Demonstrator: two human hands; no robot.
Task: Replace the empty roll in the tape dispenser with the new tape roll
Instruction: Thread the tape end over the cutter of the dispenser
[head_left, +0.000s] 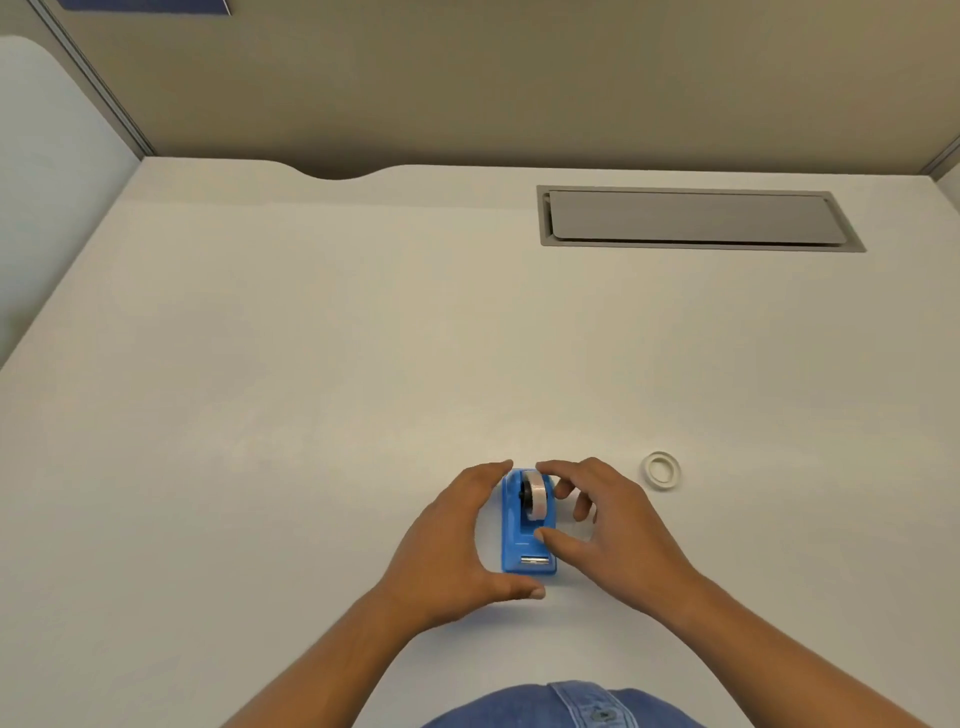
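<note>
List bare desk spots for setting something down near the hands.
The white desk is bare left of the left hand, and across the wide band between the hands and the grey recessed cable hatch. It is crowded around the blue plastic tape dispenser, flanked by both hands, with the right hand near the white ring-shaped roll.

A single head-worn wide-angle camera looks forward and steeply down over the white surface (311, 338) from close above. The wearer's forearms enter from the frame's bottom edge, and the partition wall (467, 78) fills the top.
</note>
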